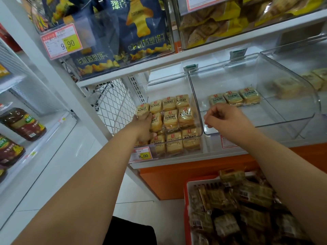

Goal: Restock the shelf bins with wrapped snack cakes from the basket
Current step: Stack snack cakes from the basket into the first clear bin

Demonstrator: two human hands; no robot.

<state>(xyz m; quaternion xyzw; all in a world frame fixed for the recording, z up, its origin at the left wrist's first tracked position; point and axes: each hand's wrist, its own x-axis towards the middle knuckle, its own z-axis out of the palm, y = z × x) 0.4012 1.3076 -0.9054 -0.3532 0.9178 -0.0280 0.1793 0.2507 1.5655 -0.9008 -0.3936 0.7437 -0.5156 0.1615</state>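
Two clear shelf bins sit side by side. The left bin [200, 131] is packed with rows of yellow wrapped snack cakes [170, 117]. My left hand [144, 127] is inside it, fingers holding the cake [143, 109] at its far left. The right bin [283, 119] holds three of the same cakes [233, 98] in a row at the back. My right hand [223, 119] hovers over that bin's front edge, fingers curled, nothing visibly in it. A red basket [186, 206] at the lower right is full of wrapped cakes [247, 206].
An upper shelf carries dark blue snack bags [141, 29] and a bin of yellow packets [212, 27]. Price tags [143, 154] hang on the shelf fronts. A wire mesh panel [113, 106] stands left of the bins. Bottles [23, 124] fill a side shelf at left.
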